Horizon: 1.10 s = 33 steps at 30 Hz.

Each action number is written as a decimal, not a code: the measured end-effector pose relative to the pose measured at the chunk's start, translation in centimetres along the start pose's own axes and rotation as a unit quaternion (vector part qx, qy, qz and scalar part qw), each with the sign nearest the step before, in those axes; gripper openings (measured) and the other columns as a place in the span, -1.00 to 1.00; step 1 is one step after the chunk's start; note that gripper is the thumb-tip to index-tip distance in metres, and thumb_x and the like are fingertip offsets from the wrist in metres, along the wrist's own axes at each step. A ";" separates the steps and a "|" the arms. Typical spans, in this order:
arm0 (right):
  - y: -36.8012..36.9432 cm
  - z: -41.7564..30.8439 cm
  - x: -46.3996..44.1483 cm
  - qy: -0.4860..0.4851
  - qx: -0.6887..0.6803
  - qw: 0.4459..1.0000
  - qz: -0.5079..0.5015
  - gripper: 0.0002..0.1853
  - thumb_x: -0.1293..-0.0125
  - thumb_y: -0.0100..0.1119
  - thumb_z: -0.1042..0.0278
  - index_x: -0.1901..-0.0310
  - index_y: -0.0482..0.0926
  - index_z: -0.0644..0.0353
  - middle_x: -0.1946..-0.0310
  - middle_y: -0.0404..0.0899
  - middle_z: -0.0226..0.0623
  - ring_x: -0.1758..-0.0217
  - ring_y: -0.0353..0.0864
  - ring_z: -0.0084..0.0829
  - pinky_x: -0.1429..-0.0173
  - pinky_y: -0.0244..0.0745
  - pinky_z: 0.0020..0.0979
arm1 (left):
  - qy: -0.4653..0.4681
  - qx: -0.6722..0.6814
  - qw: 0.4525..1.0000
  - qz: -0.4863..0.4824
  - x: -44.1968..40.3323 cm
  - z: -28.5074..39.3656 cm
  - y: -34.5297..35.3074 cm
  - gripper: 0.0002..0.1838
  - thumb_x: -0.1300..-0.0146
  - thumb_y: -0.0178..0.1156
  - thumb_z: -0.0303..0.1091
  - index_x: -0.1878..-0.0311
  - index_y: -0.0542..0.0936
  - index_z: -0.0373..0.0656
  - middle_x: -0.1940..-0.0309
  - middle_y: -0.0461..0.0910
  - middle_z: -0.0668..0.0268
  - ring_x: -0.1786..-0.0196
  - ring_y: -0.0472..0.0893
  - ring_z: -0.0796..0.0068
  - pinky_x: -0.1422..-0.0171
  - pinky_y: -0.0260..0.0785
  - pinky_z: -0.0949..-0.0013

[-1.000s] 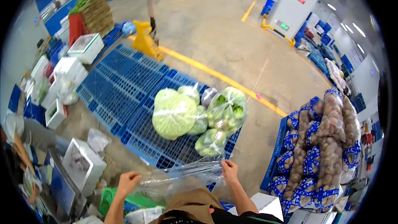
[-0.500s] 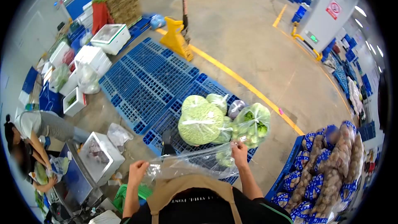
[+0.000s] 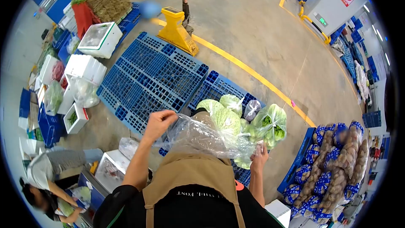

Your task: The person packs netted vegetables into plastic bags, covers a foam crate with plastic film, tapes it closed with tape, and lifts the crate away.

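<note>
Head view: left hand (image 3: 161, 124) and right hand (image 3: 259, 154) grip clear plastic (image 3: 200, 137), partly veiling bagged vegetables (image 3: 228, 120).

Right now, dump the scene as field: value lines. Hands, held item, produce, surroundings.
left hand: gripping clear plastic
right hand: gripping its other end
plastic state: spread between hands
bagged vegetables: on blue pallet, partly behind plastic
net sacks: piled at right on second pallet
yellow stand: beyond the pallets
co-worker: lower left, handling produce
</note>
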State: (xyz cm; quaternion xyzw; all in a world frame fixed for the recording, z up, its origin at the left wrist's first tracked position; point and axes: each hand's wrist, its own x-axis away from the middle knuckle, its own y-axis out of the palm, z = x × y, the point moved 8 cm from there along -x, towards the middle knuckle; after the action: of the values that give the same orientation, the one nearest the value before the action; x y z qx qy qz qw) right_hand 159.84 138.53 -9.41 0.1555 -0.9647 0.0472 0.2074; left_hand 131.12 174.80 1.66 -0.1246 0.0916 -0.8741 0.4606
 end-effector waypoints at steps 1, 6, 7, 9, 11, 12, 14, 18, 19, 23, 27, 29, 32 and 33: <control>0.8 0.2 -0.6 0.017 0.006 1.000 0.021 -0.86 -0.31 0.10 0.31 0.18 0.47 0.17 0.56 0.31 -0.55 0.67 0.19 -0.72 0.66 0.10 -0.62 | -0.032 -0.017 0.999 -0.038 -1.5 -0.3 1.0 -0.82 -0.15 0.26 -0.39 0.24 0.64 -0.32 0.50 0.61 0.40 0.44 0.44 0.74 0.34 0.32 0.57; 7.2 1.8 -8.5 0.048 0.064 0.996 -0.025 -0.88 -0.32 0.07 0.35 0.19 0.46 0.18 0.52 0.34 -0.52 0.59 0.29 -0.68 0.61 0.18 -0.58 | -0.080 -0.023 0.993 -0.084 -9.2 -2.7 3.2 -0.81 -0.17 0.26 -0.38 0.25 0.65 -0.32 0.50 0.60 0.40 0.47 0.42 0.72 0.39 0.28 0.58; 9.2 1.1 -10.9 0.057 0.082 0.994 -0.035 -0.88 -0.31 0.06 0.36 0.21 0.46 0.21 0.51 0.38 -0.48 0.57 0.32 -0.67 0.60 0.20 -0.57 | -0.095 -0.022 0.992 -0.082 -11.7 -2.9 3.4 -0.81 -0.17 0.26 -0.37 0.24 0.65 -0.32 0.50 0.60 0.40 0.47 0.42 0.72 0.39 0.28 0.57; 13.5 -1.3 -16.9 0.073 0.096 0.990 -0.076 -0.87 -0.30 0.06 0.36 0.22 0.46 0.23 0.52 0.40 -0.45 0.57 0.33 -0.66 0.60 0.21 -0.57 | -0.079 0.013 0.995 -0.064 -18.0 -2.0 4.2 -0.80 -0.17 0.26 -0.36 0.24 0.65 -0.32 0.51 0.59 0.40 0.48 0.41 0.72 0.40 0.26 0.56; 18.1 -5.4 -23.8 0.067 0.129 0.984 -0.105 -0.86 -0.29 0.06 0.35 0.24 0.47 0.24 0.56 0.38 -0.45 0.56 0.31 -0.65 0.55 0.22 -0.56 | -0.078 0.023 0.994 -0.066 -25.1 -1.1 6.2 -0.79 -0.17 0.26 -0.35 0.23 0.65 -0.32 0.51 0.59 0.40 0.48 0.41 0.71 0.40 0.26 0.55; 19.0 -6.0 -28.9 -0.003 0.176 0.977 -0.122 -0.85 -0.28 0.08 0.33 0.25 0.46 0.24 0.57 0.37 -0.45 0.58 0.31 -0.64 0.58 0.21 -0.55 | -0.082 0.016 0.994 -0.076 -29.0 -0.5 7.6 -0.79 -0.18 0.26 -0.34 0.23 0.65 -0.31 0.51 0.59 0.40 0.48 0.41 0.70 0.40 0.27 0.55; 23.3 -9.2 -38.9 -0.148 0.258 0.942 -0.154 -0.82 -0.26 0.11 0.29 0.28 0.43 0.23 0.58 0.36 -0.44 0.64 0.32 -0.63 0.63 0.19 -0.53 | -0.083 -0.002 0.992 -0.091 -37.8 1.2 10.0 -0.78 -0.18 0.26 -0.32 0.23 0.66 -0.29 0.52 0.58 0.40 0.47 0.42 0.69 0.39 0.28 0.54; 32.4 -22.4 -50.9 -0.124 0.164 0.963 -0.173 -0.90 -0.27 0.09 0.34 0.32 0.44 0.16 0.58 0.33 -0.54 0.62 0.25 -0.71 0.60 0.17 -0.60 | -0.066 -0.035 0.990 -0.116 -50.8 3.8 13.4 -0.73 -0.18 0.25 -0.26 0.19 0.64 -0.28 0.45 0.64 0.33 0.43 0.48 0.66 0.34 0.33 0.51; 34.3 -25.0 -54.2 -0.131 0.169 0.961 -0.176 -0.92 -0.29 0.07 0.36 0.31 0.44 0.14 0.58 0.31 -0.58 0.61 0.23 -0.75 0.58 0.16 -0.62 | -0.076 -0.027 0.991 -0.110 -53.1 4.6 13.6 -0.73 -0.18 0.25 -0.26 0.19 0.64 -0.28 0.45 0.64 0.33 0.43 0.48 0.66 0.34 0.33 0.51; 43.3 -35.5 -62.1 -0.216 0.173 0.940 -0.199 -0.94 -0.29 0.05 0.36 0.27 0.45 0.12 0.58 0.31 -0.61 0.58 0.25 -0.77 0.58 0.16 -0.65 | -0.099 -0.019 0.993 -0.058 -62.4 5.1 12.6 -0.73 -0.18 0.25 -0.26 0.19 0.64 -0.29 0.45 0.63 0.33 0.42 0.49 0.66 0.33 0.34 0.50; 51.8 -38.2 -68.1 -0.149 0.068 0.966 -0.202 -0.94 -0.28 0.03 0.39 0.26 0.45 0.15 0.55 0.33 -0.57 0.57 0.26 -0.76 0.58 0.17 -0.64 | -0.121 -0.006 0.993 -0.003 -72.1 4.0 12.5 -0.71 -0.17 0.27 -0.24 0.18 0.64 -0.30 0.45 0.63 0.33 0.41 0.50 0.63 0.30 0.35 0.47; 57.3 -39.1 -71.1 -0.160 0.078 0.955 -0.236 -0.93 -0.29 0.03 0.38 0.26 0.44 0.17 0.54 0.33 -0.56 0.58 0.25 -0.76 0.59 0.16 -0.64 | -0.111 -0.010 0.994 -0.006 -78.1 3.3 12.6 -0.68 -0.17 0.27 -0.22 0.17 0.63 -0.30 0.44 0.63 0.33 0.38 0.51 0.62 0.29 0.36 0.44; 64.9 -39.1 -79.3 -0.185 0.067 0.941 -0.275 -0.95 -0.29 0.01 0.44 0.30 0.42 0.20 0.56 0.33 -0.55 0.61 0.24 -0.75 0.61 0.14 -0.63 | -0.122 -0.016 0.992 0.002 -87.8 1.9 12.5 -0.68 -0.18 0.26 -0.21 0.17 0.63 -0.31 0.42 0.64 0.31 0.37 0.52 0.60 0.28 0.37 0.43; 67.4 -39.5 -82.7 -0.197 0.072 0.938 -0.278 -0.96 -0.29 0.00 0.46 0.31 0.42 0.20 0.56 0.33 -0.55 0.61 0.25 -0.74 0.61 0.13 -0.62 | -0.119 0.004 0.993 0.007 -91.8 -0.5 12.8 -0.67 -0.18 0.25 -0.19 0.17 0.63 -0.30 0.41 0.65 0.29 0.36 0.54 0.59 0.27 0.38 0.43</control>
State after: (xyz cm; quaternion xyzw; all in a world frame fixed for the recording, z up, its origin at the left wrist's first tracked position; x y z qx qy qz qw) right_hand 225.05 231.70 -9.59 0.4380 -0.8986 0.0256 0.0067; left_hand 190.94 243.68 -14.61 -0.2247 0.0333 -0.8500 0.4752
